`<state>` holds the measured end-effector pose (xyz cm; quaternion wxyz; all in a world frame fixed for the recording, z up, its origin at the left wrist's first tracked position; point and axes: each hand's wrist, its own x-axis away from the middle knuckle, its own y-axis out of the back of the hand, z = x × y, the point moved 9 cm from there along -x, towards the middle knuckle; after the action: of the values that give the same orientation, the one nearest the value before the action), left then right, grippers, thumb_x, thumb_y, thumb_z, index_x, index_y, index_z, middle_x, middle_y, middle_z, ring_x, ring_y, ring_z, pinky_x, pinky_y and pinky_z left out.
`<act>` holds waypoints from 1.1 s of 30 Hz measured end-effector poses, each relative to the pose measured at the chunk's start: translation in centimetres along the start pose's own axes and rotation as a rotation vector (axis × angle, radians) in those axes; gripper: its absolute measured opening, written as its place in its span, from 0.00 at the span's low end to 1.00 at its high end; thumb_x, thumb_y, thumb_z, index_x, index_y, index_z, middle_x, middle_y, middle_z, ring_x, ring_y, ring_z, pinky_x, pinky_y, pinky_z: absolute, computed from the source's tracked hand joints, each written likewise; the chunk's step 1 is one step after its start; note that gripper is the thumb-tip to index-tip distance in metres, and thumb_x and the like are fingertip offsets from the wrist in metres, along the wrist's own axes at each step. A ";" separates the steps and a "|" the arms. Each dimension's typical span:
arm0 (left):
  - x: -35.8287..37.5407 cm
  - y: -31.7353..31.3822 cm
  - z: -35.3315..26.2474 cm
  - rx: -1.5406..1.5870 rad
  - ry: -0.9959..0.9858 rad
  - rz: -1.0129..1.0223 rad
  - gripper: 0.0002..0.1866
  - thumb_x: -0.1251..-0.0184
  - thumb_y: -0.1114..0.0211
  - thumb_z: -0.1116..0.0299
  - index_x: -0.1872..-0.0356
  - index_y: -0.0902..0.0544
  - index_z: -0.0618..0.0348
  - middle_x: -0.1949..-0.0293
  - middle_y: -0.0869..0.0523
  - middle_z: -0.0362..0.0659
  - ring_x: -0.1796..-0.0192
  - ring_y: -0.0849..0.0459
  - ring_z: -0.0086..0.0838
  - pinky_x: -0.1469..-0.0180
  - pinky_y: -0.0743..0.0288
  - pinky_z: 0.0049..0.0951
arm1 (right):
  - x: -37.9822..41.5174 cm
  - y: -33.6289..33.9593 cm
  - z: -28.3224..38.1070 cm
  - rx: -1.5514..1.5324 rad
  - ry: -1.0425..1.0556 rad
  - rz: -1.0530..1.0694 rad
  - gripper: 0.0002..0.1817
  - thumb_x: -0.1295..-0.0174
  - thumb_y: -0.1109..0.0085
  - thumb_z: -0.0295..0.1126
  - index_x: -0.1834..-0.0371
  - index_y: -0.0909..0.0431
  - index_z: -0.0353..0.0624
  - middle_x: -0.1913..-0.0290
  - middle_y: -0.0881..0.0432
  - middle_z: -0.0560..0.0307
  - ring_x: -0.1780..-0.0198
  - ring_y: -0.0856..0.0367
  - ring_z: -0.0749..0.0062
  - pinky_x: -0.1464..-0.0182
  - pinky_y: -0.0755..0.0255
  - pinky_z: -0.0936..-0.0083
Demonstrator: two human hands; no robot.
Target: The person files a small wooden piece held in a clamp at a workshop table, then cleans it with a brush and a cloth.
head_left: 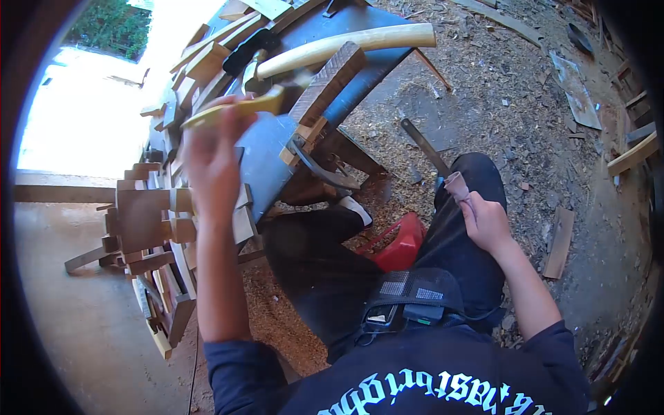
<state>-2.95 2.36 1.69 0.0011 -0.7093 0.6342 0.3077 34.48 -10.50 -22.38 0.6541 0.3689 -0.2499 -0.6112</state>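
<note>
Seemingly gripped, yellow tool [238, 108] juts above blurred left hand [213, 162].

Pale curved handle [346, 45] — wood offcuts [149, 221]

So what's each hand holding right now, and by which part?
Left hand grips a yellow tool by one end; right hand pinches a brownish scrap at its lower end.

bench [266, 162]: pale curved handle [346, 43] | wood offcuts [207, 59] || floor [498, 90]: sawdust, plank [559, 242]
</note>
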 end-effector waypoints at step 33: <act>4.1 -11.0 -13.8 -0.765 -0.650 0.462 0.06 0.32 0.29 0.78 0.61 0.20 0.61 0.63 0.13 0.45 0.69 0.13 0.32 0.66 0.20 0.32 | 1.1 1.0 -0.8 0.035 -0.094 -0.054 0.12 0.29 0.38 0.37 0.67 0.24 0.40 0.76 0.17 0.39 0.71 0.15 0.38 0.68 0.23 0.46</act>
<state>12.92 -4.54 6.82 -0.1286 -0.3701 0.5835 0.7113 35.87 -11.50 -22.22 0.6185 0.3579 -0.2807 -0.6408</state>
